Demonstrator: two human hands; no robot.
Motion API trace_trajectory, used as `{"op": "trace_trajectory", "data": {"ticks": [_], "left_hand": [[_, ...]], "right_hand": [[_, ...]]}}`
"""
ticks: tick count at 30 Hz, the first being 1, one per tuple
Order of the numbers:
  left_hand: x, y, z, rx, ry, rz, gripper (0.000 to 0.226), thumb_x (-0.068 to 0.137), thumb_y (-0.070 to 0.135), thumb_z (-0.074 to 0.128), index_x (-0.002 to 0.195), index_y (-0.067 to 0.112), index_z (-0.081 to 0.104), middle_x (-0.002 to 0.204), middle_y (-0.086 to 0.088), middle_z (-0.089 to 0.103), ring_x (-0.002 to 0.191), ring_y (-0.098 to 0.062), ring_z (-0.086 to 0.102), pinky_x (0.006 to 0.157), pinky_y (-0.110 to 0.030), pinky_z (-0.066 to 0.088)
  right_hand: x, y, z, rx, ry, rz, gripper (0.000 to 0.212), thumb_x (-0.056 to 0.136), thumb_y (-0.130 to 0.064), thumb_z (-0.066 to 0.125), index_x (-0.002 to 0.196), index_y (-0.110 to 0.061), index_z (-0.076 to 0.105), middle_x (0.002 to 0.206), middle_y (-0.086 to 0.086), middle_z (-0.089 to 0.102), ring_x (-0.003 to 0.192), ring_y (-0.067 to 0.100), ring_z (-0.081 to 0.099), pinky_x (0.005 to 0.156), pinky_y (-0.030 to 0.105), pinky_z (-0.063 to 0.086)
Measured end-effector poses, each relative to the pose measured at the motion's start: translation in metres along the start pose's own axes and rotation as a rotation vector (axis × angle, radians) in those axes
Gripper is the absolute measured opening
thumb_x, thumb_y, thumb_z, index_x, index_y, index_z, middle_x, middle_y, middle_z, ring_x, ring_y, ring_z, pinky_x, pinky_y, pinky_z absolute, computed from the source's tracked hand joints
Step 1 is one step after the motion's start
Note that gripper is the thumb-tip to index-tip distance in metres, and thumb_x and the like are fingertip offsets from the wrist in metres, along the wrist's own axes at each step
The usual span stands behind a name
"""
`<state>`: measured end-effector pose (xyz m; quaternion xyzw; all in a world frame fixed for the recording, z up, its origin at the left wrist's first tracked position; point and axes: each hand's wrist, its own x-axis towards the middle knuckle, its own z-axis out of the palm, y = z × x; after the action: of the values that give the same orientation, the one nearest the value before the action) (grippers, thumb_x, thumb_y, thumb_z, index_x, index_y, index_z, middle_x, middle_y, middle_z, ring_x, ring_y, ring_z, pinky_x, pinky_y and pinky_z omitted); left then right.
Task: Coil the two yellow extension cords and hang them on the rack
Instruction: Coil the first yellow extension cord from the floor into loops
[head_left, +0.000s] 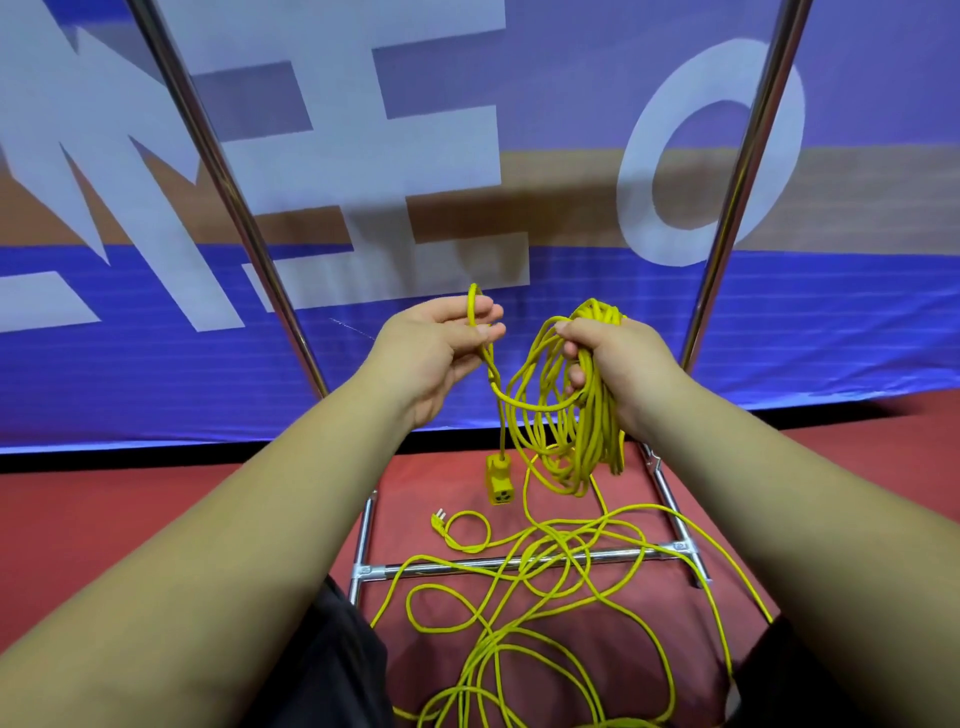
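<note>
My right hand (608, 364) grips a bundle of yellow cord loops (566, 441) that hangs down from the fist. My left hand (441, 348) pinches the free end of that same cord between thumb and fingers, and its yellow socket block (500, 480) dangles below. A second yellow cord (540, 587) lies tangled on the red floor, its plug (439, 521) lying to the left. The metal rack stands right before me, with two slanted uprights (228, 192) and a low crossbar (467, 565).
A blue and white banner (779, 332) covers the wall behind the rack. Red floor (130, 519) stretches left and right. The loose cord runs over the rack's base bars (675, 514) and toward my dark trouser legs at the bottom edge.
</note>
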<state>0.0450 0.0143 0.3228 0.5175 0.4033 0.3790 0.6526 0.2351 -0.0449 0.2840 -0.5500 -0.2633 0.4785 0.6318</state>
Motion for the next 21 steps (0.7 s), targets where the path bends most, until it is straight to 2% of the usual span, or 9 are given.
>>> {"op": "trace_trajectory", "data": {"ticks": [3, 6, 10, 12, 14, 15, 17, 18, 21], "left_hand": [[-0.001, -0.004, 0.001, 0.025, 0.038, -0.023, 0.019, 0.093, -0.001, 0.069, 0.105, 0.013, 0.073, 0.105, -0.003, 0.079, 0.105, -0.022, 0.076, 0.102, -0.043, 0.056], [0.0, -0.001, 0.0, 0.001, 0.028, -0.027, 0.016, 0.092, 0.005, 0.074, 0.106, 0.011, 0.071, 0.095, -0.007, 0.077, 0.101, -0.024, 0.077, 0.092, -0.042, 0.061], [-0.002, 0.002, 0.004, -0.05, 0.052, -0.02, 0.029, 0.09, 0.01, 0.078, 0.116, 0.002, 0.068, 0.09, -0.009, 0.076, 0.095, -0.023, 0.078, 0.077, -0.035, 0.064], [-0.002, 0.001, 0.007, -0.137, 0.079, -0.026, 0.029, 0.09, 0.011, 0.078, 0.115, -0.001, 0.067, 0.087, -0.009, 0.075, 0.089, -0.02, 0.079, 0.07, -0.031, 0.063], [-0.001, 0.001, 0.01, -0.266, 0.102, -0.044, 0.022, 0.093, 0.009, 0.075, 0.109, -0.002, 0.067, 0.087, -0.01, 0.072, 0.083, -0.017, 0.078, 0.067, -0.029, 0.063], [0.001, 0.002, 0.011, -0.341, 0.118, -0.055, 0.016, 0.094, 0.008, 0.073, 0.105, -0.002, 0.066, 0.087, -0.01, 0.07, 0.081, -0.016, 0.078, 0.066, -0.029, 0.063], [0.005, 0.006, 0.01, -0.503, 0.174, -0.082, 0.01, 0.096, 0.005, 0.07, 0.098, -0.004, 0.066, 0.085, -0.011, 0.066, 0.078, -0.016, 0.075, 0.064, -0.028, 0.063], [0.007, 0.007, 0.008, -0.579, 0.209, -0.094, 0.01, 0.095, 0.004, 0.07, 0.095, -0.005, 0.065, 0.083, -0.011, 0.065, 0.075, -0.016, 0.073, 0.063, -0.029, 0.063], [0.015, 0.01, -0.002, -0.688, 0.285, -0.114, 0.01, 0.096, 0.002, 0.068, 0.09, -0.005, 0.063, 0.074, -0.012, 0.064, 0.059, -0.015, 0.071, 0.061, -0.033, 0.064]], "right_hand": [[-0.004, 0.002, 0.003, -0.021, -0.053, -0.003, 0.011, 0.095, -0.012, 0.07, 0.087, -0.006, 0.067, 0.061, 0.004, 0.057, 0.043, 0.018, 0.046, 0.048, 0.029, 0.047], [-0.006, 0.005, 0.004, -0.114, -0.081, -0.041, 0.021, 0.096, -0.014, 0.073, 0.078, -0.007, 0.064, 0.056, 0.004, 0.059, 0.042, 0.018, 0.05, 0.045, 0.027, 0.046], [-0.007, 0.01, 0.007, -0.126, -0.114, -0.043, 0.013, 0.096, -0.012, 0.073, 0.102, -0.001, 0.068, 0.078, 0.01, 0.075, 0.051, 0.017, 0.063, 0.051, 0.029, 0.053], [-0.007, 0.013, 0.008, -0.143, -0.138, -0.023, 0.021, 0.095, -0.01, 0.073, 0.113, 0.001, 0.068, 0.088, 0.014, 0.079, 0.067, 0.021, 0.074, 0.065, 0.038, 0.06], [-0.009, 0.015, 0.01, -0.163, -0.181, -0.015, 0.026, 0.09, -0.008, 0.076, 0.111, 0.0, 0.065, 0.097, 0.021, 0.079, 0.087, 0.036, 0.079, 0.082, 0.052, 0.062], [-0.011, 0.015, 0.011, -0.17, -0.207, -0.012, 0.031, 0.087, -0.007, 0.078, 0.111, 0.005, 0.061, 0.101, 0.026, 0.078, 0.093, 0.042, 0.078, 0.085, 0.056, 0.062], [-0.015, 0.015, 0.014, -0.196, -0.274, 0.013, 0.039, 0.09, -0.003, 0.075, 0.118, 0.016, 0.055, 0.105, 0.025, 0.078, 0.094, 0.042, 0.078, 0.083, 0.054, 0.062], [-0.018, 0.015, 0.015, -0.207, -0.315, 0.035, 0.037, 0.094, -0.002, 0.07, 0.121, 0.016, 0.055, 0.106, 0.022, 0.079, 0.094, 0.039, 0.079, 0.083, 0.051, 0.062], [-0.026, 0.015, 0.018, -0.175, -0.41, 0.118, 0.02, 0.1, 0.0, 0.058, 0.12, 0.004, 0.061, 0.108, 0.02, 0.079, 0.093, 0.038, 0.078, 0.077, 0.046, 0.064]]}}
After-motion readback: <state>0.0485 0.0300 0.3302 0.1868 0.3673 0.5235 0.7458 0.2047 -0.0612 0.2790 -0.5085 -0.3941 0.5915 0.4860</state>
